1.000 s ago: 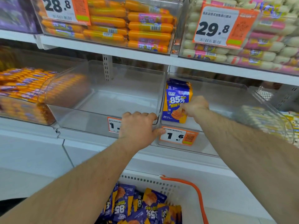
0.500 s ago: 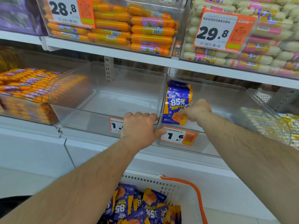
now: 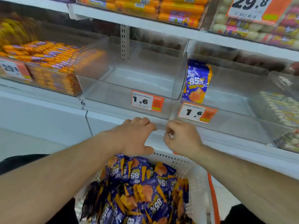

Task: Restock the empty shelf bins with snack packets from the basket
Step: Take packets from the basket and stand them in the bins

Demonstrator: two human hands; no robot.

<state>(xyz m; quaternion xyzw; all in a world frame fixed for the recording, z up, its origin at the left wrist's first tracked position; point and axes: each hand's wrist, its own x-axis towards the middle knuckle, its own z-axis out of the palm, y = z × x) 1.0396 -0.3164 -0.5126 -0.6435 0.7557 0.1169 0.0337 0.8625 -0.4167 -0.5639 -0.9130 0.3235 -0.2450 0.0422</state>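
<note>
one purple-orange packet [image 3: 196, 81] stands upright in the right clear bin [image 3: 234, 101], above the fingers [image 3: 169, 126]; more packets [image 3: 142, 188] fill the basket [image 3: 194, 173] below them.

Both hands [image 3: 135, 135] above packet-filled basket [image 3: 199, 178], empty.

The white shelf [image 3: 116, 110] is carrying clear bins side by side: an empty bin [image 3: 129, 81] sitting centre, the right bin [image 3: 234, 101] holding one upright purple packet [image 3: 196, 81], orange sausages [image 3: 42, 62] filling the left one.
</note>
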